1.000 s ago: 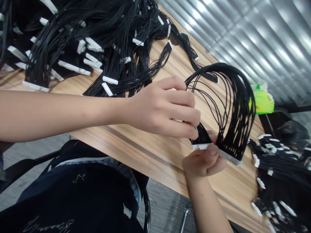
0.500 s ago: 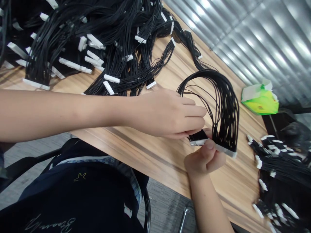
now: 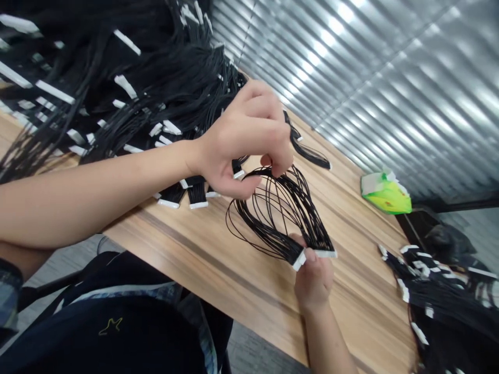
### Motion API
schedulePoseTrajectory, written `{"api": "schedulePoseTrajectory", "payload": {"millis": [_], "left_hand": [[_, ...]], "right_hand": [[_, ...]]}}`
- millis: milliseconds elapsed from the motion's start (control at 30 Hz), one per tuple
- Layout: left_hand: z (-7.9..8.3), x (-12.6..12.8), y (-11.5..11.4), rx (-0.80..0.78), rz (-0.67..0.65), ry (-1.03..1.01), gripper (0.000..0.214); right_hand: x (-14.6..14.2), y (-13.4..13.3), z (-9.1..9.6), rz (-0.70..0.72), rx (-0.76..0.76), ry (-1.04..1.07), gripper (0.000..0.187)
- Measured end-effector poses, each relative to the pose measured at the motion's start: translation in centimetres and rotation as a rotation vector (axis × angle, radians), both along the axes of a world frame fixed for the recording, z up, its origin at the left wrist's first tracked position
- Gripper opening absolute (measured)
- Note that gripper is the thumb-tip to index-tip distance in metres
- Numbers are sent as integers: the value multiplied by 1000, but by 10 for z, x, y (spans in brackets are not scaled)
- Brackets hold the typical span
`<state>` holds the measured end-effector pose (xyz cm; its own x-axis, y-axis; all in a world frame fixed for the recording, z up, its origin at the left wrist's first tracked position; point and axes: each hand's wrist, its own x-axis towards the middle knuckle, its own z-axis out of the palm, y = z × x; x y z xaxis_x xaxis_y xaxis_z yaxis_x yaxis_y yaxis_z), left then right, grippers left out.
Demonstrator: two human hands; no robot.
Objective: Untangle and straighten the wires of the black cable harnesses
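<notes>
A: Why's the right hand (image 3: 315, 278) pinching both white connectors (image 3: 326, 254) above the desk (image 3: 241, 280)?
B: Probably so the ends stay paired, lol. Left hand (image 3: 244, 137) is curled by the looped black wires (image 3: 317, 228), thumb and fingers apart.

Table (image 3: 187, 239): across the middle, behind the person's lap (image 3: 136, 296). Pile of wire harnesses (image 3: 167, 67): on table, far left, partly behind left hand (image 3: 249, 130). Looped harness (image 3: 278, 241): before the table's middle, its bend just at the left hand, both end connectors (image 3: 299, 259) at the right hand (image 3: 315, 280). Loose harness (image 3: 312, 156): on table, right of left hand, near back edge. Packet (image 3: 390, 197): right of loose harness, near partition (image 3: 351, 78), which stands behind table. Second pile (image 3: 448, 322): far right, before packet.
</notes>
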<state>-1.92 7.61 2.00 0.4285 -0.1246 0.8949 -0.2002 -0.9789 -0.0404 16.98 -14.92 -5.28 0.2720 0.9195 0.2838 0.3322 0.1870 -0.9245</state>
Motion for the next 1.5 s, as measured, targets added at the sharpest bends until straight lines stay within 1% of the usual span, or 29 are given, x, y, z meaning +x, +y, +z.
{"api": "schedulePoseTrajectory", "payload": {"millis": [67,133,200,233,333,367,400,433,467,500,567,667,700,733,767,800,833,900,967,1033,1100,1167,1233,1300,1367,1433,1500], "left_hand": [[-1,2,-2,-84,39,81,11],[-5,6,-5,-189,27,166,13],[-10,10,-7,-283,27,181,13],[-12,12,-6,-304,59,164,13],[-18,14,0,-236,210,185,22],[-19,13,2,-209,232,207,25],[-19,13,4,-202,226,243,26],[-19,12,5,-223,188,291,26],[-17,11,5,-280,122,346,26],[-16,10,4,-375,30,405,26],[-12,10,1,-652,-203,525,27],[-10,14,-8,-1143,-559,616,34],[-11,16,-10,-1267,-634,609,36],[-13,18,-12,-1354,-670,591,36],[-14,20,-14,-1402,-665,563,34],[-16,21,-14,-1412,-630,547,31],[-18,21,-14,-1379,-579,570,26],[-22,21,-12,-1259,-504,690,18],[-24,19,-10,-1157,-503,831,17],[-25,17,-8,-1115,-530,891,16],[-23,16,-9,-1096,-542,869,15],[-22,16,-11,-1066,-533,826,13],[-22,17,-16,-1045,-540,830,11],[-24,17,-21,-1046,-566,867,13],[-28,17,-28,-1075,-589,896,15],[-32,15,-32,-1168,-556,844,18],[-36,12,-35,-1281,-488,750,24]], "right_hand": [[2,-2,-3,86,-6,-49,38],[3,-3,-5,191,1,-147,37],[3,-4,-5,270,30,-256,33],[3,-3,-5,295,46,-292,31],[1,-1,-1,307,82,-303,30],[0,0,1,306,90,-300,29],[-2,1,5,310,96,-309,29],[-4,2,9,323,105,-332,29],[-5,4,13,345,116,-366,28],[-7,5,16,370,124,-406,28],[-8,5,21,389,149,-456,26],[-6,3,18,342,156,-428,24],[-4,2,15,321,153,-413,23],[-3,1,14,302,154,-403,23],[-2,1,12,290,157,-400,23],[-2,1,12,287,164,-401,23],[-3,2,13,293,170,-401,24],[-6,4,17,340,145,-403,26],[-9,5,20,410,91,-388,31],[-11,3,20,459,39,-341,35],[-10,-1,16,469,-17,-249,37],[-8,-6,9,450,-87,-96,39],[-8,-9,3,410,-140,73,41],[-9,-9,1,359,-165,171,41],[-13,-7,4,314,-163,191,43],[-16,-5,9,310,-149,196,45],[-18,-2,14,338,-118,208,46]]}}
